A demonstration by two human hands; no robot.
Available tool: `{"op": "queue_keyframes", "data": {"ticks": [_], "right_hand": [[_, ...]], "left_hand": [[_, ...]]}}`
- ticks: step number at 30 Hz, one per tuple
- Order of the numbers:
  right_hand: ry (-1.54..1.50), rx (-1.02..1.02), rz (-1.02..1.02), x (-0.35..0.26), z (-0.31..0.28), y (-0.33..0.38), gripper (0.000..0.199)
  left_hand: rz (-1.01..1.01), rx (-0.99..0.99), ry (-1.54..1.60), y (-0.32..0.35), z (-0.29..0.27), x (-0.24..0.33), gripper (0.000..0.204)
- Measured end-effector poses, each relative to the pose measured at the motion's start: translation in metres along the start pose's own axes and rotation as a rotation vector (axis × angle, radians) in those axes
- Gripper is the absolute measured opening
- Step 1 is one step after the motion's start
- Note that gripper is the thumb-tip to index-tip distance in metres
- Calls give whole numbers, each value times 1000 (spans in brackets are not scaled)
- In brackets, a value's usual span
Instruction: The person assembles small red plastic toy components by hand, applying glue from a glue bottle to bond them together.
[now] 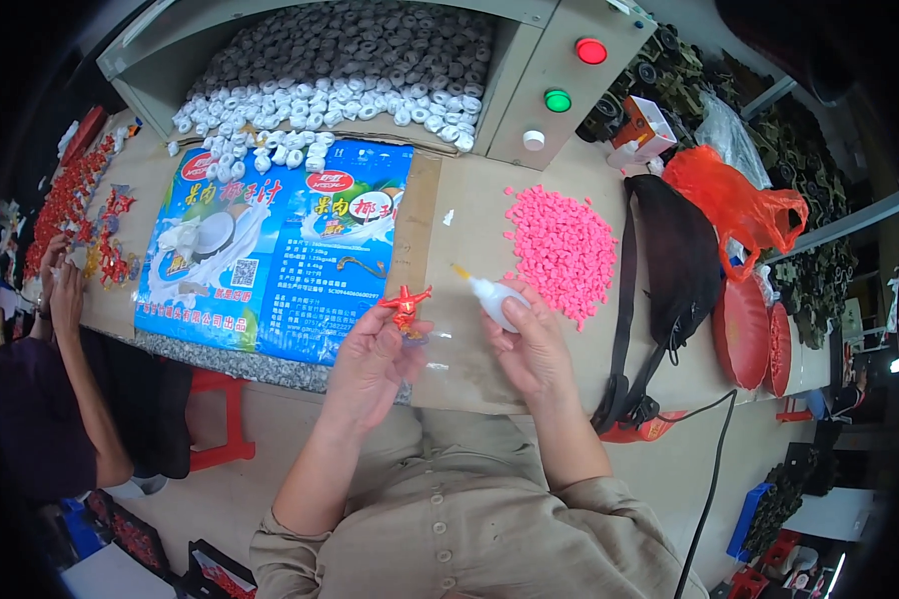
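Observation:
Between the fingers of my left hand [373, 359] is a small red toy figure [407, 302], its arms spread out to the sides. My right hand [531, 344] grips a white squeeze bottle [499, 301], whose thin yellowish nozzle points up and left. Nozzle and figure are apart. Just beyond my right hand lies a heap of small pink pieces [561, 250]. To the left, a flattened blue printed carton [270, 255] covers part of the table, with a small brownish strip-like thing on it.
A grey machine housing [534, 80] with red and green buttons holds a pile of white ring-shaped pieces [340, 65]. On the right are a black bag [674, 265], an orange plastic bag [734, 205] and a red dish [741, 334]. At left, another person's hands [62, 265] work beside red pieces.

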State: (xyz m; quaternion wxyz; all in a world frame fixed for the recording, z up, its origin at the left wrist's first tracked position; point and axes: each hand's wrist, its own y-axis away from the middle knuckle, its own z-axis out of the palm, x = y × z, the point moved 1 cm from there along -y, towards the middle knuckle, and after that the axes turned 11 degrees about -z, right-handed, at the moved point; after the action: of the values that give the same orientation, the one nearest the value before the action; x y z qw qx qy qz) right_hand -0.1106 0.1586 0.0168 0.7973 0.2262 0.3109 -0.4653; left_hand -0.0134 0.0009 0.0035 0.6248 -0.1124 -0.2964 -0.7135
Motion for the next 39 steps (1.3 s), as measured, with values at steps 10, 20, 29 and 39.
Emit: {"op": "queue_keyframes", "data": {"ticks": [10,20,29,39], "right_hand": [[-13,32,-50,7,0,1,22],[-23,3,-184,10,12,7,20],[576,-182,-588,16,9,17,24],[837,-295,-801,15,8,19,25]], "left_hand": [[93,96,-162,-1,3,-9,44],[66,97,-217,0,-1,-13,45],[88,75,-139,-2,2,-13,36],[64,96,-155,1,8,-8,44]]}}
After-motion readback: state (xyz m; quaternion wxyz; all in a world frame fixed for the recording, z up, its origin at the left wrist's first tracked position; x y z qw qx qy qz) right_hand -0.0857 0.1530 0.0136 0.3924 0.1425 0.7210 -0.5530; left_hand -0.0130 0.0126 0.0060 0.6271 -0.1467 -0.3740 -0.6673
